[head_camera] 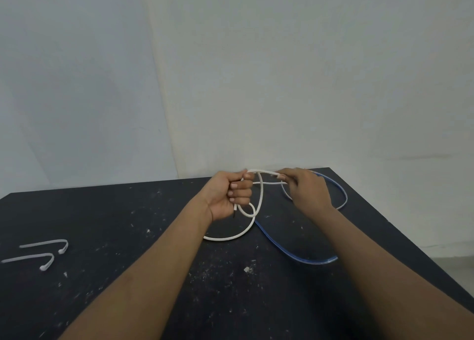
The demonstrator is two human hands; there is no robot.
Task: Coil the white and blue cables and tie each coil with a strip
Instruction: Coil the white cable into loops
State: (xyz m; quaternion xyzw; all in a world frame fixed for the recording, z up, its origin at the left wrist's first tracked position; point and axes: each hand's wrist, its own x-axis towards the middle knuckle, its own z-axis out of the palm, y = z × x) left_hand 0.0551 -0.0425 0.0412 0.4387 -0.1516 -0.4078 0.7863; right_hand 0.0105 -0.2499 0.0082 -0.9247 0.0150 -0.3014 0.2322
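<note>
Your thin white round cable [259,198] sits at centre frame, looped above the dark speckled tabletop [128,211]. Your left hand [228,196] has its fingers [239,186] closed in a fist around the gathered turns, while your right hand [306,188] pinches the free run just to the right. That run lies left to right between your hands, so the right hand probably feeds the next loop leftward. The flat blue cable [295,255] lies uncoiled below right; two white plastic strips [38,252] wait at lower left.
</note>
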